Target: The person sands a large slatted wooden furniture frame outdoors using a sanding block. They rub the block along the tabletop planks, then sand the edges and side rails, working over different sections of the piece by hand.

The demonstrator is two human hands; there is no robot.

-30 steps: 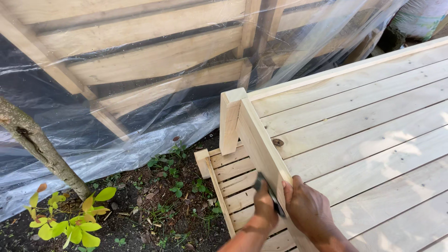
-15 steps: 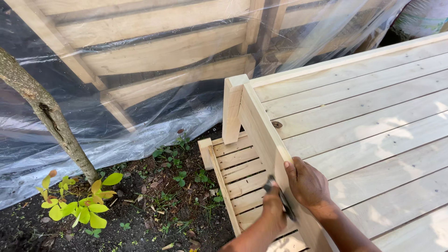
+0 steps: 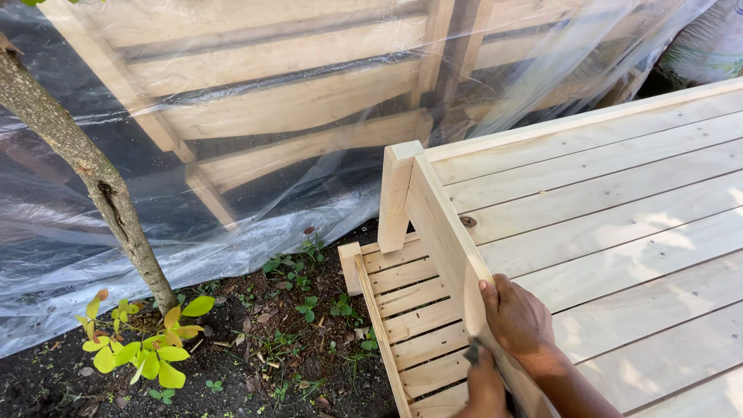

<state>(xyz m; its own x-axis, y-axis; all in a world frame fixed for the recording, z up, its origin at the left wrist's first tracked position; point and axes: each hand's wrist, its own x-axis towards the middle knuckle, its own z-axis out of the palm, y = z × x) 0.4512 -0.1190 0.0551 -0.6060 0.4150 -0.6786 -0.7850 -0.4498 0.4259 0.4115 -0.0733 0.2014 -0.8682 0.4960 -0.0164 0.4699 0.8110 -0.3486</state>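
Note:
A pale wooden slatted structure lies on its side, with an upright side board (image 3: pixel 441 224) along its edge and a short post (image 3: pixel 396 193) at the far end. My right hand (image 3: pixel 517 319) rests on the board's top edge, fingers curled over it. Just below it, my left hand (image 3: pixel 484 385) presses a small dark object (image 3: pixel 471 353) against the board's outer face; I cannot tell what kind of tool it is. Only part of the left hand shows at the bottom edge.
Wide planks (image 3: pixel 619 209) span the right side. A lower slatted panel (image 3: pixel 402 310) sits left of the board. Bare soil with small weeds (image 3: pixel 294 310), a thin tree trunk (image 3: pixel 93 178), a yellow-leaved plant (image 3: pixel 147 348) and plastic sheeting over stacked timber (image 3: pixel 255 116) lie beyond.
Both hands have slid along the board toward me and sit lower in view. The view has swung, so the tree trunk now stands further right.

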